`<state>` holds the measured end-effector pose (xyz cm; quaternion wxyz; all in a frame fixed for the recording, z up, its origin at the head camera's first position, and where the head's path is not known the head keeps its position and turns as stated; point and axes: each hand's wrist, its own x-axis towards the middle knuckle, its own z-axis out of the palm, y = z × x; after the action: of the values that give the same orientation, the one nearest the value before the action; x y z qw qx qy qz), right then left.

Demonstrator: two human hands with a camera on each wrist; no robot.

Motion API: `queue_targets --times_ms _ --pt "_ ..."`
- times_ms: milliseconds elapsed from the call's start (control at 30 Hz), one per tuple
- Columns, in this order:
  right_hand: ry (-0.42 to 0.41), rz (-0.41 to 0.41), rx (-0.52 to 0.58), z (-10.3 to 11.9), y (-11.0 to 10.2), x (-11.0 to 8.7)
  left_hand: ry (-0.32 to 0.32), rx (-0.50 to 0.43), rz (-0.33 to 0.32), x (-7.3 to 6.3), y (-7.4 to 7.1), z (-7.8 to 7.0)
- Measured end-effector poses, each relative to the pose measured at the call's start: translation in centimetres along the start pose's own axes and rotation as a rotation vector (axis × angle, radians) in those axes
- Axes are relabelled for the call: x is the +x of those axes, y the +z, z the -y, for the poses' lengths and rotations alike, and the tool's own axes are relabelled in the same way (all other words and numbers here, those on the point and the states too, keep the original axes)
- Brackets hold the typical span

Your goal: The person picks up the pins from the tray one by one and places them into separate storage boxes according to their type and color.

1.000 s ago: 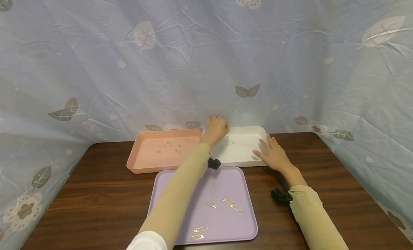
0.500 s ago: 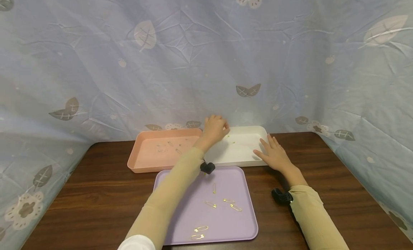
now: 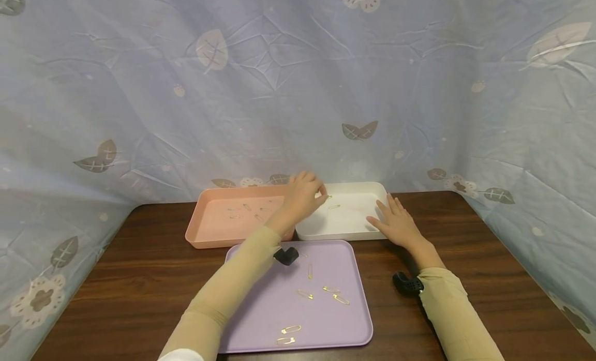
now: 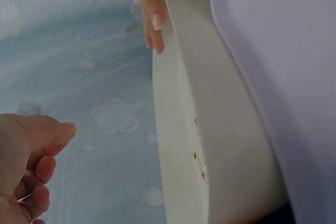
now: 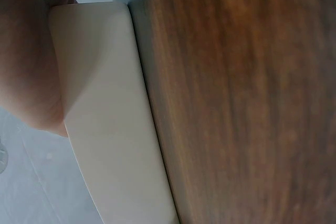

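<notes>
My left hand (image 3: pixel 300 198) hovers over the seam between the pink tray (image 3: pixel 200 231) and the white tray (image 3: pixel 358 230). Its fingers are loosely curled, and the left wrist view shows nothing between thumb and fingers. Gold safety pins (image 4: pixel 197 160) lie inside the white tray. My right hand (image 3: pixel 396 224) rests with spread fingers on that tray's right rim. Several more gold safety pins (image 3: pixel 304 295) are scattered over the lilac tray (image 3: pixel 358 330) in front. Small silver safety pins (image 3: pixel 247 207) lie in the pink tray.
All three trays stand on a dark wooden table (image 3: pixel 139 278), the pink and white ones side by side at the back. A blue patterned curtain (image 3: pixel 279 92) hangs close behind them. A black wrist camera (image 3: pixel 286 256) on the left arm overlaps the lilac tray's far edge.
My left hand has drawn back leftward from over the white tray, showing more of that tray and of the lilac one. The right hand stays at the rim.
</notes>
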<state>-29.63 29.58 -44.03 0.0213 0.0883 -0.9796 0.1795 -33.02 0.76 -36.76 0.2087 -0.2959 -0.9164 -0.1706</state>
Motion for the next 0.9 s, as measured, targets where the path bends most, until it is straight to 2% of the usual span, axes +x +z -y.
queue_targets --times_ms 233,467,900 --pt "-0.001 0.004 0.011 0.0 0.0 -0.1 0.039 -0.007 -0.014 -2.0 -0.6 -0.1" --pt "0.008 0.015 0.019 0.0 0.1 0.0 0.131 0.012 -0.051 -4.5 -0.4 -0.1" --pt "0.013 0.017 0.006 -0.2 0.2 0.0 0.158 -0.069 -0.072 -7.8 -0.6 0.0"
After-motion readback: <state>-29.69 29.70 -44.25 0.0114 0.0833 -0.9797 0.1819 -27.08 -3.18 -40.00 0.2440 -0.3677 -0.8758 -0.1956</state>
